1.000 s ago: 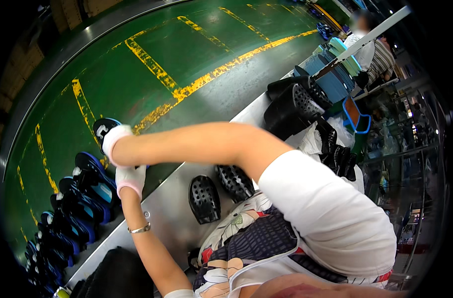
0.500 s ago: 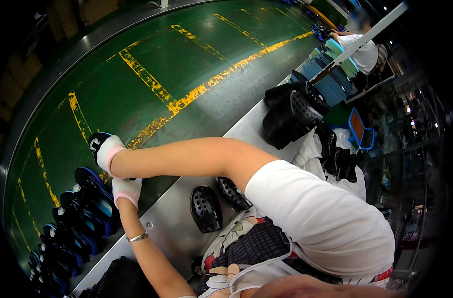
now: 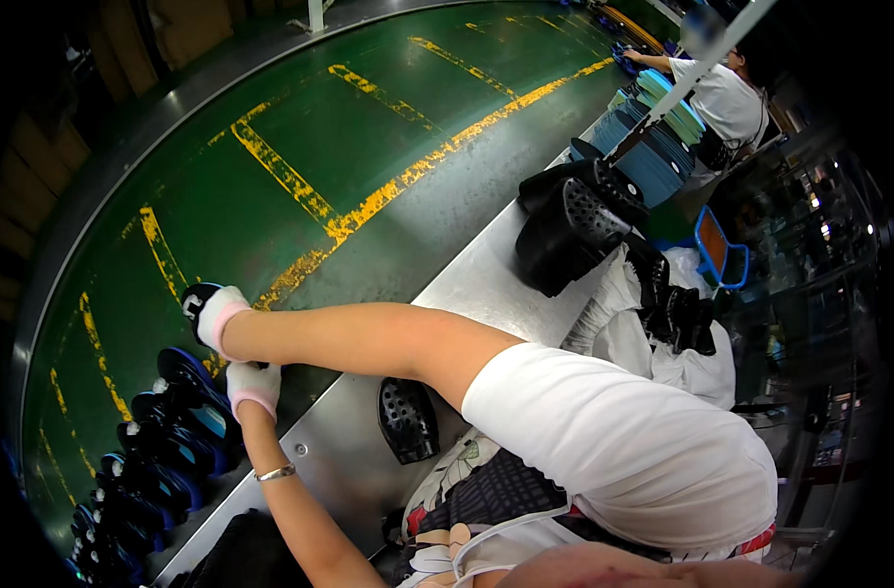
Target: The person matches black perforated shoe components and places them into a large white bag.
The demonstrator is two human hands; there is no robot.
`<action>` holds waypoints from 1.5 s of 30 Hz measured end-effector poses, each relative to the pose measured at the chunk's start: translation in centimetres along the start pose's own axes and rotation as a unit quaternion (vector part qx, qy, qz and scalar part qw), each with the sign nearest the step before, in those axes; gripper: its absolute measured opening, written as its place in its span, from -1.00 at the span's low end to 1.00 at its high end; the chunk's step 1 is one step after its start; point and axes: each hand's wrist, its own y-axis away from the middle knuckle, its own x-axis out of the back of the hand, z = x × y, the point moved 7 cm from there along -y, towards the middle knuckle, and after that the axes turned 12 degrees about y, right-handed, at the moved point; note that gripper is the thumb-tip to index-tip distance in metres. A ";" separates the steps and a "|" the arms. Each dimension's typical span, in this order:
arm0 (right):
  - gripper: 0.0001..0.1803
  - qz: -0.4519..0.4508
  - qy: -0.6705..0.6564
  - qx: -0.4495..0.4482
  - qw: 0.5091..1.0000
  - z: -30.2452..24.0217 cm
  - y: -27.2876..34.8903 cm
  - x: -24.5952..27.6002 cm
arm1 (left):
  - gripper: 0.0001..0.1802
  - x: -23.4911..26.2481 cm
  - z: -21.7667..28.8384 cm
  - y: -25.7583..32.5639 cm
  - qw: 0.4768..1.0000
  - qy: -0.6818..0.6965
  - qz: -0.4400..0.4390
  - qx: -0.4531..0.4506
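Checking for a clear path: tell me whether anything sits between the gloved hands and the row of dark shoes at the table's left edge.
Nothing visible does. The right hand already holds a black shoe above the row of shoes, and the left hand hangs right beside that row.

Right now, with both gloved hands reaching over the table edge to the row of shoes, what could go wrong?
1. The right hand holds a black shoe out past the table edge; a weak grip could drop it on the green floor.
2. The left hand is close to the tightly packed row of dark shoes; a bump might knock some off.
3. The right arm crosses over a black perforated shoe and could knock it.
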 end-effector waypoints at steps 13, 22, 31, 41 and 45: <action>-0.75 0.168 -0.013 -0.047 0.985 17.4 30.3 5.1 | -0.50 3.6 0.5 1.9 0.985 0.041 0.139 -0.096; -0.82 0.249 -0.031 -0.163 0.954 23.7 43.4 -5.7 | -0.46 0.2 6.2 15.9 0.933 0.005 0.219 -0.284; -0.86 0.334 -0.007 -0.078 0.939 23.7 43.5 -6.1 | -0.58 -6.5 2.0 25.3 0.948 -0.068 0.156 -0.268; -0.79 0.306 -0.060 -0.033 0.950 24.1 43.2 -5.8 | -0.70 -6.9 3.6 25.4 0.950 -0.071 0.184 -0.242; -0.78 0.287 -0.063 -0.025 0.956 24.3 43.2 -5.4 | -0.71 -7.0 3.6 25.2 0.948 -0.070 0.190 -0.245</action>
